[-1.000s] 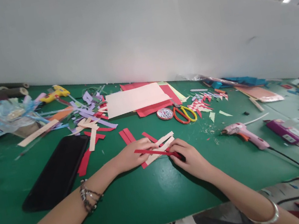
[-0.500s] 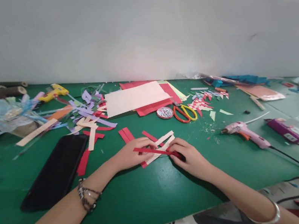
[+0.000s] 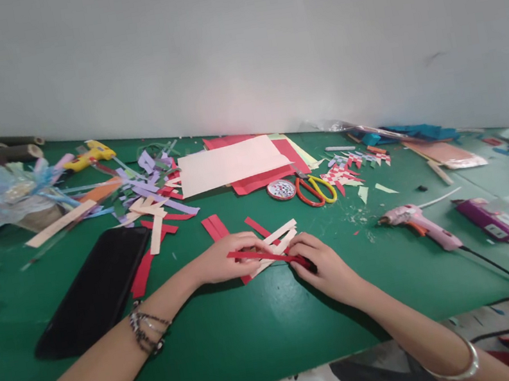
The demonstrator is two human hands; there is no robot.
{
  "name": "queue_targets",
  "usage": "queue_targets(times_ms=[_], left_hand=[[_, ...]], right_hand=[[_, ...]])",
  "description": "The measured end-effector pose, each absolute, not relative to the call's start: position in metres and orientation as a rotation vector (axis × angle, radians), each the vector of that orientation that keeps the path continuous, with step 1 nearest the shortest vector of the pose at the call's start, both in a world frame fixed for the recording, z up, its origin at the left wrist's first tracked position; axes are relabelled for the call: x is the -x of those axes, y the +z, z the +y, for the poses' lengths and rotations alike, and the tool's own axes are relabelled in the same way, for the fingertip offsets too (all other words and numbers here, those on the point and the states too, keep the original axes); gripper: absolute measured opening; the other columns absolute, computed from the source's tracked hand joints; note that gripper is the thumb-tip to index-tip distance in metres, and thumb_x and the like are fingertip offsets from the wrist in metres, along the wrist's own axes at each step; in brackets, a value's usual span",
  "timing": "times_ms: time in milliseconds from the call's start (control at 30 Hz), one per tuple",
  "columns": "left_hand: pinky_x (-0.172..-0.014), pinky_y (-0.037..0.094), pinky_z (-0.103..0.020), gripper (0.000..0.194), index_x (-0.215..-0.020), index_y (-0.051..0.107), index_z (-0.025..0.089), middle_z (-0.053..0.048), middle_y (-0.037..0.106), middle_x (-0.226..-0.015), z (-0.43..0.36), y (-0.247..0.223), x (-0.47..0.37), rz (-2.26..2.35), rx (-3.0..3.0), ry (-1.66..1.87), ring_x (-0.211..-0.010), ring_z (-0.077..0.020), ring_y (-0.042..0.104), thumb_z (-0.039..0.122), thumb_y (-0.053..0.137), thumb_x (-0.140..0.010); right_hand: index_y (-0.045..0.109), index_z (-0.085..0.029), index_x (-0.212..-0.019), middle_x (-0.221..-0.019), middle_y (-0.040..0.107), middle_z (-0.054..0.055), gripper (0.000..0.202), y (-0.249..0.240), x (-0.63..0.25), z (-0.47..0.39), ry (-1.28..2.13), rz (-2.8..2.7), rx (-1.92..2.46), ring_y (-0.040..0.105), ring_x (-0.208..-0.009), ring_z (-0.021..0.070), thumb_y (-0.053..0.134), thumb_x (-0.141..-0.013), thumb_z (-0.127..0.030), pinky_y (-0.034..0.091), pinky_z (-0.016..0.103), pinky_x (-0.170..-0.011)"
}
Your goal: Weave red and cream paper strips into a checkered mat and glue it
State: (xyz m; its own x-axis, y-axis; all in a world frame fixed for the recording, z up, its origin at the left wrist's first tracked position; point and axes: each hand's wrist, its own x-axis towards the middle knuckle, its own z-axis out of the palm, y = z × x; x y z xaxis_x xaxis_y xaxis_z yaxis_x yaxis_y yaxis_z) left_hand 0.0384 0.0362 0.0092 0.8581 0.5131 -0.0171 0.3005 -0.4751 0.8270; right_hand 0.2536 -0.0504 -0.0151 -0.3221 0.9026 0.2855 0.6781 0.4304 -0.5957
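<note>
Between my hands are red and cream paper strips laid across one another. My right hand (image 3: 320, 264) is closed on the right end of a red paper strip (image 3: 258, 255), which slants up to the left. My left hand (image 3: 231, 256) rests over the strips, its fingers curled round the left part of that red strip. Cream paper strips (image 3: 280, 233) stick out beyond my fingertips. Other red strips (image 3: 214, 227) lie on the green table (image 3: 250, 341) just behind my left hand. My fingers partly hide where the strips cross.
A black phone-like slab (image 3: 96, 292) lies left of my left forearm. Scissors (image 3: 315, 188), a round patterned tin (image 3: 281, 190) and cream paper (image 3: 233, 165) lie behind. A pink glue gun (image 3: 421, 224) with its cord and a purple box (image 3: 491, 217) are at right, a yellow glue gun (image 3: 90, 155) far left.
Almost nothing differs. Both hands keep their hold on the red strip, with only a very slight shift of the view.
</note>
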Motion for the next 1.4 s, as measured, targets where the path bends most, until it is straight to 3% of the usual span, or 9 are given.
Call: queue_targets(times_ms=[167,267,500,633,833,1033,1233,1400], left_hand=[[-0.076,0.043,-0.022,0.016,-0.081,0.067,0.017,-0.005,0.060,-0.093,0.0372,0.0086,-0.0392,0.498,-2.058,0.360,-0.085,-0.0159,0.058,0.026,0.055,-0.080],[-0.078,0.042,-0.022,0.017,-0.084,0.069,0.017,-0.004,0.061,-0.097,0.0377,0.0068,-0.0385,0.552,-2.036,0.334,-0.085,-0.0159,0.059,0.025,0.054,-0.080],[-0.062,0.042,-0.019,0.023,-0.092,0.067,0.017,-0.002,0.065,-0.090,0.0372,0.0051,-0.0350,0.648,-1.935,0.314,-0.073,-0.0138,0.058,0.032,0.055,-0.079],[-0.067,0.043,-0.022,0.020,-0.086,0.068,0.014,-0.005,0.065,-0.087,0.0396,0.0043,-0.0363,0.613,-2.024,0.326,-0.076,-0.0157,0.059,0.027,0.054,-0.078],[-0.061,0.042,-0.022,0.014,-0.086,0.055,0.016,-0.001,0.060,-0.080,0.0388,0.0030,-0.0379,0.654,-1.980,0.342,-0.067,-0.0124,0.054,0.027,0.053,-0.078],[-0.064,0.044,-0.025,0.025,-0.097,0.043,0.017,0.001,0.057,-0.077,0.0361,0.0040,-0.0385,0.608,-1.835,0.365,-0.066,-0.0121,0.055,0.027,0.054,-0.076],[-0.058,0.041,-0.022,0.021,-0.090,0.049,0.017,0.003,0.055,-0.067,0.0353,0.0088,-0.0414,0.686,-1.854,0.345,-0.059,-0.0113,0.052,0.036,0.051,-0.081],[-0.063,0.041,-0.022,0.023,-0.094,0.056,0.016,0.001,0.059,-0.075,0.0374,0.0046,-0.0405,0.681,-1.964,0.351,-0.068,-0.0128,0.054,0.033,0.053,-0.079]], right_hand=[[0.055,-0.020,-0.084,-0.094,0.054,0.006,0.012,-0.0131,-0.2533,-0.0507,0.510,-2.107,1.345,0.053,-0.088,0.0170,0.047,-0.081,-0.012,0.045,0.032,-0.080],[0.055,-0.019,-0.085,-0.094,0.054,0.007,0.009,-0.0124,-0.2539,-0.0509,0.526,-2.111,1.359,0.053,-0.088,0.0169,0.049,-0.082,-0.014,0.045,0.032,-0.081],[0.057,-0.020,-0.084,-0.094,0.055,0.007,0.010,-0.0125,-0.2541,-0.0511,0.496,-2.112,1.342,0.054,-0.087,0.0172,0.047,-0.084,-0.017,0.046,0.033,-0.080],[0.057,-0.020,-0.083,-0.093,0.055,0.007,0.011,-0.0128,-0.2543,-0.0508,0.504,-2.106,1.348,0.054,-0.087,0.0168,0.047,-0.084,-0.017,0.046,0.032,-0.080],[0.057,-0.020,-0.082,-0.093,0.055,0.006,0.011,-0.0138,-0.2548,-0.0502,0.509,-2.098,1.350,0.054,-0.087,0.0169,0.047,-0.084,-0.017,0.046,0.032,-0.079],[0.056,-0.020,-0.084,-0.094,0.053,0.007,0.009,-0.0139,-0.2550,-0.0501,0.522,-2.105,1.354,0.053,-0.089,0.0169,0.047,-0.084,-0.016,0.046,0.032,-0.081],[0.056,-0.020,-0.082,-0.093,0.054,0.006,0.011,-0.0129,-0.2547,-0.0497,0.518,-2.104,1.339,0.054,-0.087,0.0166,0.046,-0.084,-0.017,0.046,0.032,-0.079],[0.057,-0.020,-0.083,-0.093,0.055,0.006,0.011,-0.0122,-0.2539,-0.0494,0.510,-2.108,1.335,0.054,-0.087,0.0167,0.047,-0.084,-0.016,0.047,0.032,-0.079]])
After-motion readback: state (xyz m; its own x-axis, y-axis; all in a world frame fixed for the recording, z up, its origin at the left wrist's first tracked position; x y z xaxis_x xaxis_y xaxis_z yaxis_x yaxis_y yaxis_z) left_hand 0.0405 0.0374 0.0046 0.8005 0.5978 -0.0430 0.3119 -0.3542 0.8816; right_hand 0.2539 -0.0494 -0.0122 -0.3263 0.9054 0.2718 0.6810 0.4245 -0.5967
